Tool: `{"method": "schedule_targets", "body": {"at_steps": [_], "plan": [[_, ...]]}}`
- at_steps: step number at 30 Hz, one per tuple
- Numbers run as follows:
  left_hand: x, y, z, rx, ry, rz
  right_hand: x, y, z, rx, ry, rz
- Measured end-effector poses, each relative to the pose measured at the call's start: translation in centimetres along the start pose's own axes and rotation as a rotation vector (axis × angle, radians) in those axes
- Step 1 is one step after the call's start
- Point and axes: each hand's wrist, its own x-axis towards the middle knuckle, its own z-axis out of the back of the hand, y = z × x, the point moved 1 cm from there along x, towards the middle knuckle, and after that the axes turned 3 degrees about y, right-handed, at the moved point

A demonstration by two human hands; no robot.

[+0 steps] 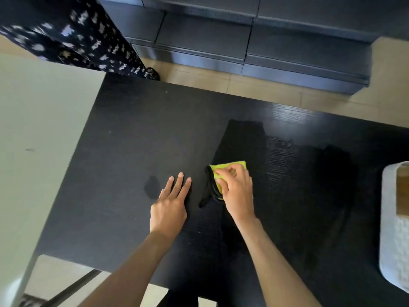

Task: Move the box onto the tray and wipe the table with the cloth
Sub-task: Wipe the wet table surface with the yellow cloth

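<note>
My right hand (236, 189) presses a yellow-green cloth (225, 166) with a dark edge onto the black table (132, 140), near its middle. My left hand (171, 200) lies flat on the table just to the left of the cloth, fingers spread and holding nothing. A white tray (392, 235) with a patterned rim sits at the right edge of the view, and a light brown box (403, 191) lies in it, mostly cut off by the frame. A wet, darker streak runs over the table behind the cloth.
A small damp spot (152, 186) marks the table left of my left hand. A pale table (37, 120) adjoins on the left. A person in dark patterned clothing (73, 32) stands at the far left corner. Dark shelving (243, 41) lines the far side.
</note>
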Motion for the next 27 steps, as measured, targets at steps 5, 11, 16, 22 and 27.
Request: {"method": "schedule_targets", "body": {"at_steps": [5,11,16,22,27], "plan": [[0.4,2.0,1.2,-0.040,0.010,-0.116,-10.8,3.5,-2.3,0.073,0.096,0.009],[-0.4,6.1,0.7,-0.032,-0.002,-0.064,-12.8,3.6,-2.8,0.090,0.208,0.038],[-0.5,6.8,-0.2,-0.061,0.028,-0.063,-3.7,3.4,-2.4,0.059,0.111,-0.015],[-0.5,6.4,-0.9,-0.104,-0.004,-0.054,10.1,3.4,-1.8,0.052,0.059,-0.040],[-0.3,6.6,-1.4,-0.112,-0.039,-0.063,18.1,2.9,-1.2,0.040,0.026,-0.040]]}}
